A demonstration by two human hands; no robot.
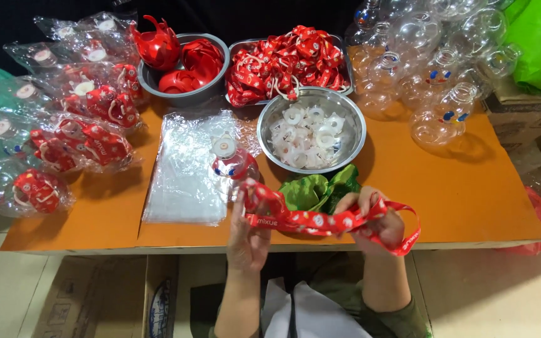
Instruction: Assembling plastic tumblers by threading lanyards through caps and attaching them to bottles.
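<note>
Red ribbon strap [320,220] is pinched in our fingers, left hand [247,236] and right hand [377,219] stretching it flat over the orange desk [471,188] edge, so we judge we are straightening it, needing next the small bottle [231,159] just beyond on clear bags [186,169].

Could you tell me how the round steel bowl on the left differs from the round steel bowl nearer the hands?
The left bowl holds red plastic pieces; the near bowl holds small white rings. The left bowl sits at the table's far edge beside the tray of red straps; the near bowl sits closer in, by green pieces. Both are round, shiny metal.
</note>
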